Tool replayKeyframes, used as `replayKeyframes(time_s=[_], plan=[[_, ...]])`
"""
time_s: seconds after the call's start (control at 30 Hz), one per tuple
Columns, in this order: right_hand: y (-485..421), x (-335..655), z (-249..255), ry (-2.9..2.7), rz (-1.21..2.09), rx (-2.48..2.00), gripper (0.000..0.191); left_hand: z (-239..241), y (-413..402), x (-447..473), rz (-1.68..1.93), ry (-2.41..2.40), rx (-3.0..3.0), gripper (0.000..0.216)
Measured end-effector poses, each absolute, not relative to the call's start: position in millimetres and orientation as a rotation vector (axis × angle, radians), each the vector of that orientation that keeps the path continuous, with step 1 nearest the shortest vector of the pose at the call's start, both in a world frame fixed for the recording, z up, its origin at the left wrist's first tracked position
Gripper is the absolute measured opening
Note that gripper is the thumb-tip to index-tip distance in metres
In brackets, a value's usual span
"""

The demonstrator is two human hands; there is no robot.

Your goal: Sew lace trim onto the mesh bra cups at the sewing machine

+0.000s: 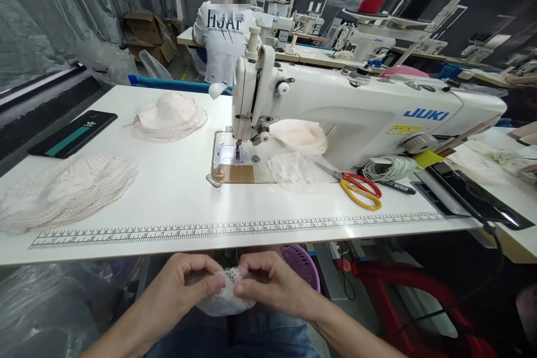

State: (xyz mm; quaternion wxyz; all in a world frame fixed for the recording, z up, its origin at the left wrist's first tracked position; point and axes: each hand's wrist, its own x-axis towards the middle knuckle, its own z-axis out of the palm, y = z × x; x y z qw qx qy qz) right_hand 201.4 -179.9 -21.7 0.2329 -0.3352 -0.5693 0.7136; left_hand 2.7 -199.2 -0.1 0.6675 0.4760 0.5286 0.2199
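A small piece of white lace fabric (226, 301) is held over my lap, just below the table's front edge. My left hand (188, 285) pinches its left side between thumb and fingers. On the opposite side, my right hand (268, 285) pinches the same piece, so the lace is stretched between the two thumbs. Behind the hands stands a white sewing machine (361, 95), its presser foot (238, 151) over the metal needle plate. Another lace piece (293, 169) lies flat beside the needle plate.
Stacks of pale lace pieces (71, 190) and cup-shaped fabric (168, 116) lie on the left, near a black phone-like case (73, 134). Scissors (361, 190) and a coiled cord (388, 168) rest on the right. A purple basket (302, 268) is below the table. A person (226, 39) sits ahead.
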Motion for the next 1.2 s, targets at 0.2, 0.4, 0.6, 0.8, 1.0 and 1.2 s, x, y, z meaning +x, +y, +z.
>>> replayKeyframes(time_s=[0.2,0.4,0.6,0.8,1.0,1.2], plan=[[-144.8,183.1,13.0,-1.765,1.779,-0.914,0.027,51.9,-143.3,-17.0,0.361,1.285,1.402,0.025],[-69.2,185.2,25.7,-2.331,0.870,-1.237,0.024,64.7,-21.3,-15.1,0.155,1.257,1.876,0.017],[-33.2,217.3,9.7,-2.588,0.098,-0.793,0.026,36.4,29.1,10.3,0.057,1.216,1.969,0.011],[-20.8,219.5,-2.3,-2.688,-0.067,-0.637,0.024,33.2,38.8,16.8,-0.013,1.221,2.018,0.012],[-25.7,217.1,1.3,-2.687,0.009,-0.703,0.023,34.0,39.3,3.1,0.192,1.521,2.217,0.011],[-31.8,211.0,3.4,-2.682,-0.021,-0.767,0.020,29.5,-14.0,10.2,0.598,1.487,2.623,0.021]])
